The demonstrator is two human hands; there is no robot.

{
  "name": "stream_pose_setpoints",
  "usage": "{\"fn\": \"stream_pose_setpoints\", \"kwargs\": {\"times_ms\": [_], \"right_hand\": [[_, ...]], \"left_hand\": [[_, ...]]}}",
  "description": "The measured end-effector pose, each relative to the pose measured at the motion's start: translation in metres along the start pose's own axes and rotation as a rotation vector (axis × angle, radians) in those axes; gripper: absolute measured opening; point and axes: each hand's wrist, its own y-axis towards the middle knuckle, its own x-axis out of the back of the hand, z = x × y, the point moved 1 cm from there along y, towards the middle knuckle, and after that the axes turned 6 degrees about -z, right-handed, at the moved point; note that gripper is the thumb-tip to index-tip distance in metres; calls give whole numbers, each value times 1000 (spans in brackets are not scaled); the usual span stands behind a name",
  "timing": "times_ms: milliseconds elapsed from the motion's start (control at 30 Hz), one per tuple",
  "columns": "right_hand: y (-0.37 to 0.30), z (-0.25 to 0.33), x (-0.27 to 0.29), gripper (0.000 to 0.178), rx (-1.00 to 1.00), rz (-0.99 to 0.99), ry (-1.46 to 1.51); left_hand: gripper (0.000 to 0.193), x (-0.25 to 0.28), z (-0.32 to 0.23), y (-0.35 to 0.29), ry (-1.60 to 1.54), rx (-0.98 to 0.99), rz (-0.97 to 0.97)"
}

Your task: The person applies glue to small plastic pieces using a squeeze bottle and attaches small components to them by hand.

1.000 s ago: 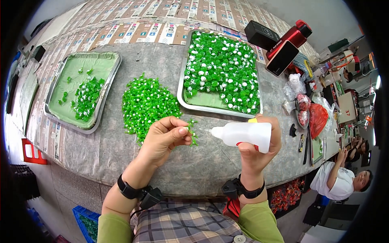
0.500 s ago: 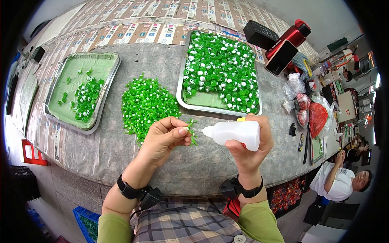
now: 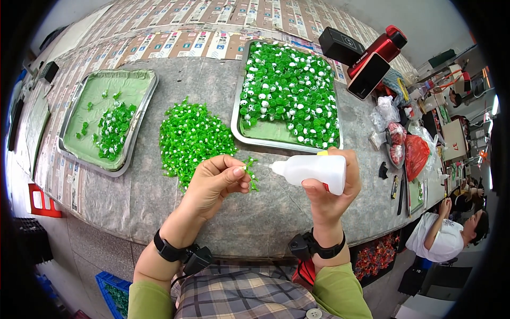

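Observation:
A small green-and-white plastic piece is pinched between the thumb and fingertips of my left hand; most of it is hidden. My right hand is wrapped round a white squeeze bottle lying nearly level, its thin nozzle pointing left, a short way from the piece. Several loose green pieces lie just past my left fingertips. Behind my left hand a heap of small green-and-white pieces rests on the grey table cover.
A metal tray full of green pieces with white balls stands beyond my hands. Another tray, lined green, sits at left with fewer pieces. At right are a phone, a red bottle and plastic bags. A person is off to the right.
My right hand has drawn the squeeze bottle slightly to the right, so its nozzle is farther from the piece. My left hand has barely moved. The person at right has turned their head.

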Motion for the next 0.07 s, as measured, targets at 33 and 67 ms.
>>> {"fn": "stream_pose_setpoints", "kwargs": {"times_ms": [33,67], "right_hand": [[0,0,1,42,12,-5,32],[-1,0,3,41,23,-9,63]], "left_hand": [[13,0,0,0,1,-1,-2],[13,0,0,0,1,-1,-2]]}}
